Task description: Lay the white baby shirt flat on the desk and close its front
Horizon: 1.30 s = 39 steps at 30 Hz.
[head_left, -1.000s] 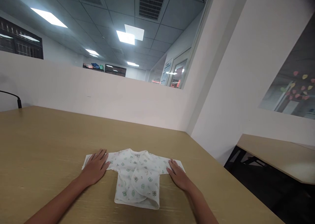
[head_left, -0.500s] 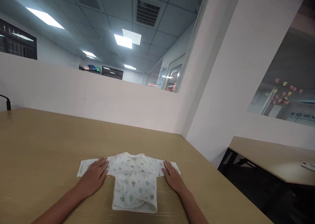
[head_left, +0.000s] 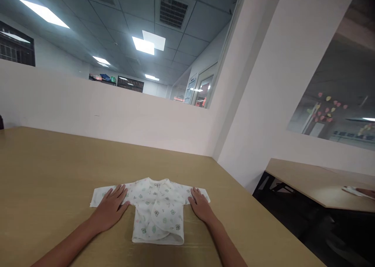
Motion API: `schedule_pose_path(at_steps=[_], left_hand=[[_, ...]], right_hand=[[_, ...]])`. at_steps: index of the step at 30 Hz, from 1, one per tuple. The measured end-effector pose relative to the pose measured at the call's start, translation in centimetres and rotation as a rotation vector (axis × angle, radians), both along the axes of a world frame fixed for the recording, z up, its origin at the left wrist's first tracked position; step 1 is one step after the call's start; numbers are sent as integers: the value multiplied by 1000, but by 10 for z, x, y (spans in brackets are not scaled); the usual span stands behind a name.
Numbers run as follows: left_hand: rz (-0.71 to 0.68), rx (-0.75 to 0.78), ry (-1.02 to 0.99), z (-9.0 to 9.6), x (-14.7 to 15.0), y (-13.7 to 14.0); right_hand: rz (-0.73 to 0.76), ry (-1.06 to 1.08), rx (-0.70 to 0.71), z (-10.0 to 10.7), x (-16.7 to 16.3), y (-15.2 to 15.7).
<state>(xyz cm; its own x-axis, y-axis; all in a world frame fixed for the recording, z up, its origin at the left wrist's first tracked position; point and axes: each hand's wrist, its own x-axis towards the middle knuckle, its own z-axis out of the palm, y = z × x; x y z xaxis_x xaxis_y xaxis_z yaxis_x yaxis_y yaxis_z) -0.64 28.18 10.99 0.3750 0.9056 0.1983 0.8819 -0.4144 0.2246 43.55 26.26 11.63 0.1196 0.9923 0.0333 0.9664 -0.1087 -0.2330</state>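
A small white baby shirt (head_left: 156, 212) with a green and pink print lies spread flat on the wooden table (head_left: 52, 169), sleeves out to both sides. My left hand (head_left: 109, 207) rests flat, fingers apart, on the left sleeve. On the right sleeve lies my right hand (head_left: 199, 205), also flat with the fingers spread. Neither hand grips the cloth.
A white partition wall (head_left: 102, 114) runs along the table's far edge and meets a white column (head_left: 258, 103) at the right. A second wooden table (head_left: 316, 185) stands to the right across a dark gap, with a white item (head_left: 353, 190) at its far right edge.
The view has swung a little to the right. Both hands stay flat on the sleeves, the left one now lying nearer the shirt's body, with more sleeve showing beyond it.
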Motion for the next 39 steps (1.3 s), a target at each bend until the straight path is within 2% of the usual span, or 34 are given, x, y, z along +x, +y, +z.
schedule_pose_path(at_steps=[8,16,20,30,32,34,36,39], left_hand=[[11,22,-27,-6,4,-2],[18,-85,40,16,9,-16],[7,-117,51,22,9,-18],[-27,-81,5,12,4,-13],[-21,-82,4,15,5,-13],[-44,-33,-43,29,11,-20],[-119,56,-187,56,19,-39],[-221,90,-584,107,26,-94]], right_hand=[[-15,-61,-60,3,-5,-2],[7,-81,-80,0,-2,0],[23,-69,-62,2,-4,-1],[65,-16,-57,6,-4,-5],[66,-12,-66,9,-6,-7],[69,-6,-65,11,-8,-9],[73,0,-58,12,-9,-10],[78,7,-53,11,-8,-9]])
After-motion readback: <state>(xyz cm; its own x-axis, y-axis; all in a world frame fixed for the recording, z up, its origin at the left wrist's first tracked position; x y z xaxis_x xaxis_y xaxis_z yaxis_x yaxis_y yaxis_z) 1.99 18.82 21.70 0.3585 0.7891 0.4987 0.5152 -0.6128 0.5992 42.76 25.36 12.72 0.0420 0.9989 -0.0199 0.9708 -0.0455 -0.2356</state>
